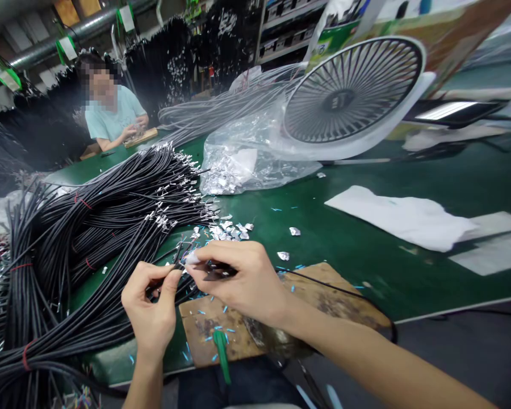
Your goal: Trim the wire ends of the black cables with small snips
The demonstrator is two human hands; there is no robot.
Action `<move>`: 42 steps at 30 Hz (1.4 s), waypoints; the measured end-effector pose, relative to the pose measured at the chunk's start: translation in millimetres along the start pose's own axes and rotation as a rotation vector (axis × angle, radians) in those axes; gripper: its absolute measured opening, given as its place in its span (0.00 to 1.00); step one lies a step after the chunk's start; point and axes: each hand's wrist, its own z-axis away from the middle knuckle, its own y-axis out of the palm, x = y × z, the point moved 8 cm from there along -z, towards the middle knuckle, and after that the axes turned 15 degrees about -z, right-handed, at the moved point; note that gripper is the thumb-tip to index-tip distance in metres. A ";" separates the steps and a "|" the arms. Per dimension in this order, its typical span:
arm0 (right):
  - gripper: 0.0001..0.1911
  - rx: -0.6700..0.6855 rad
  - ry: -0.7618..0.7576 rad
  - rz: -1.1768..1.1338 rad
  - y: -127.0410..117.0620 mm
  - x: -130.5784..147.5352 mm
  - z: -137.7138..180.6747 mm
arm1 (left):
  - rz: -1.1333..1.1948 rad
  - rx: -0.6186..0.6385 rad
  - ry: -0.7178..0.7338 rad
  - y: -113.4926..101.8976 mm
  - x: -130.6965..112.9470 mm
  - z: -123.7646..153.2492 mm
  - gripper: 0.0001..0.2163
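The black cable end (177, 266) is between my two hands, in front of me and just above the near edge of the bench. My left hand (151, 309) has it pinched between thumb and bent forefinger. The short visible length points roughly crosswise, from my left fingertips toward my right ones; where it runs behind my hand, I cannot tell. My right hand (249, 284) is closed around a dark tool (219, 272), whose kind I cannot make out, and its fingertips, one in a white cover (192, 258), meet the cable end, so both hands are equally near it. My left wrist rises steeply; my right forearm slants in from the lower right, back of the hand up.

Below my right hand is a worn wooden board (323, 287) with blue scraps. Bundled black cables (123, 196) lie to the left, foil scraps (227, 231) beyond my fingers.
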 end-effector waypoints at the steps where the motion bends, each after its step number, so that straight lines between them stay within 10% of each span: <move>1: 0.05 0.035 -0.002 -0.007 2.4 -0.1 -0.1 | -0.001 0.002 0.012 -0.3 -1.0 -0.1 0.01; 16: 0.07 0.149 -0.002 -0.119 8.4 6.2 -2.0 | 0.045 0.171 0.072 4.2 -5.2 -3.3 0.03; 22: 0.12 0.224 0.447 -0.401 23.1 -22.6 1.2 | -0.046 0.094 0.234 -6.1 -22.0 -4.9 0.03; 27: 0.12 -0.028 0.216 -0.151 -1.8 -11.9 -4.0 | -0.099 -0.045 0.266 -14.1 -23.3 -0.2 0.03; 42: 0.13 0.137 0.115 -0.056 10.5 -0.4 -5.3 | -0.145 -0.181 0.156 -23.7 -19.5 -0.8 0.03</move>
